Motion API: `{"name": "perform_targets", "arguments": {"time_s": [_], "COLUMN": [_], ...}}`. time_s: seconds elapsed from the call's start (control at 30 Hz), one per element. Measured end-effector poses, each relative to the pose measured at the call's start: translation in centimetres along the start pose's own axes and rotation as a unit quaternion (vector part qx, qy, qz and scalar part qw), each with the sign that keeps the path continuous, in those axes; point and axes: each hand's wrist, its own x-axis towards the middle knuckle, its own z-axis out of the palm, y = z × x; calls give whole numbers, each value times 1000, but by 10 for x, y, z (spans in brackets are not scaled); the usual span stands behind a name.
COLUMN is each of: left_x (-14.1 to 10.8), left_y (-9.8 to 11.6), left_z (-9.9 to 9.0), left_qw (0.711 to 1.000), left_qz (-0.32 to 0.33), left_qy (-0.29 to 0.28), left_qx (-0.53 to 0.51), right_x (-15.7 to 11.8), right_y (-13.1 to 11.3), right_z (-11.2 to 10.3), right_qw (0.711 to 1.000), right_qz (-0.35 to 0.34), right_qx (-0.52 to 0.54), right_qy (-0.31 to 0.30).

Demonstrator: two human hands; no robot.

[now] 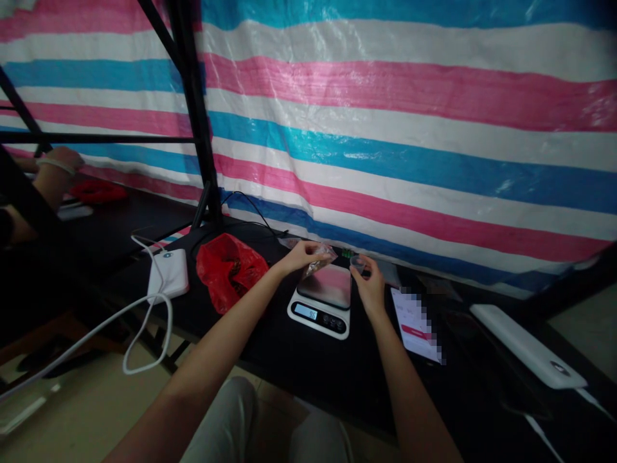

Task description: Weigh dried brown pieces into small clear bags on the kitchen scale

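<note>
My left hand [304, 253] is closed on a small clear plastic bag [321, 258] with something brownish inside, over the back left of a white digital scale [319, 317]. The scale's display is lit and seems to read 96; a decimal point is too small to make out. To the right of the scale's plate, my right hand [370, 283] pinches a small clear cup [357, 262]. A red plastic bag [230, 270] lies open to the left of the scale, with dark small items inside.
A lit phone [417, 326] lies right of the scale. White power banks stand at the left [168, 275] and right [527, 347], each with a white cable. Small green items [346, 253] sit behind the scale. Another person's arm [53, 170] reaches over a neighbouring table beyond the black frame [193, 109].
</note>
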Motion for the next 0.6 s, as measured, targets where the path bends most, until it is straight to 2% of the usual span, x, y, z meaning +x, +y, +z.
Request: {"name": "perform_targets", "arguments": {"time_s": [0.13,0.4,0.6], "left_x": [-1,-6,-9], "left_y": [4,16,18], "left_z": [-2,-1,1], "left_qw": [997,995,993], "left_qz": [28,56,75], "left_qy": [42,52,90], "left_qx": [-52,-59,-27], "right_x": [-1,-2,-1], "right_y": [1,2,6], "right_z": [3,3,2], "right_qw": [1000,998,998], "right_qz": [-20,-35,-42], "right_qx": [-22,-46,-44], "right_qy": [-10,-19,-15]}}
